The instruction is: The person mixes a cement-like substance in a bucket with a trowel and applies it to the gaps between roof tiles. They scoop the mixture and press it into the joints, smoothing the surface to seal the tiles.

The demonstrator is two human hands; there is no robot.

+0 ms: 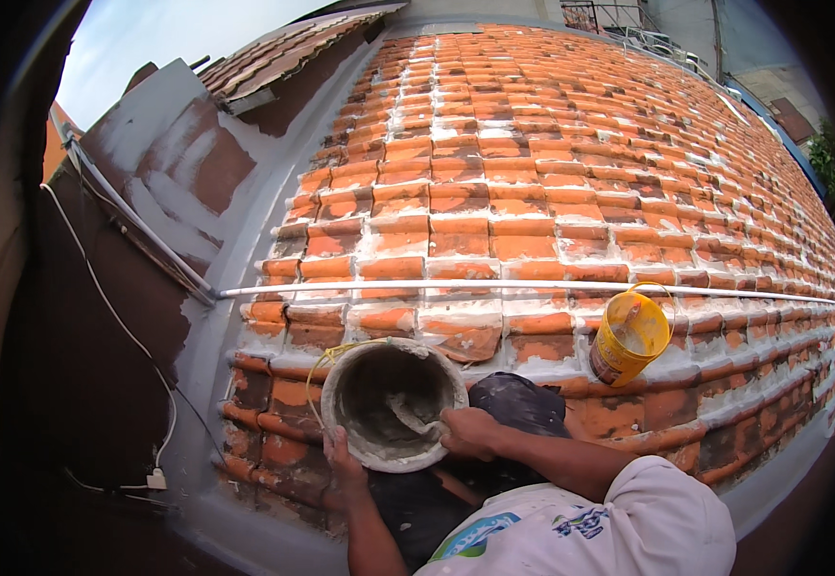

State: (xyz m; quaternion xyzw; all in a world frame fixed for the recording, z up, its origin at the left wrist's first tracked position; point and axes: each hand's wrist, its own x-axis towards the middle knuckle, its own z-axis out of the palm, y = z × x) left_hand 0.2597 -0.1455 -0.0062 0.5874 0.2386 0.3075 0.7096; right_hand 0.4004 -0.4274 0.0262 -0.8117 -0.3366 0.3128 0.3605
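Observation:
A round bucket [333, 408], its wall and rim crusted with grey cement, tilts toward me over my knees and the tiles. Wet grey mortar [379, 427] coats its inside. My left hand [343, 468] grips the bucket's near left side, its fingers against the outer wall. Over the right rim, my right hand [470, 434] is closed round the end of a mortar-covered trowel [406, 413], which reaches down into the bucket. Mortar hides the trowel's exact outline. The bucket's thin yellow handle [314, 370] hangs out at the left.
A yellow pail [632, 338] with pale residue stands on the tiles to the right. Just beyond both containers, a white pipe [533, 285] crosses the sloping tile roof [523, 197]. A grey-coated gutter edge [197, 384], wall and loose white cable [115, 307] lie left.

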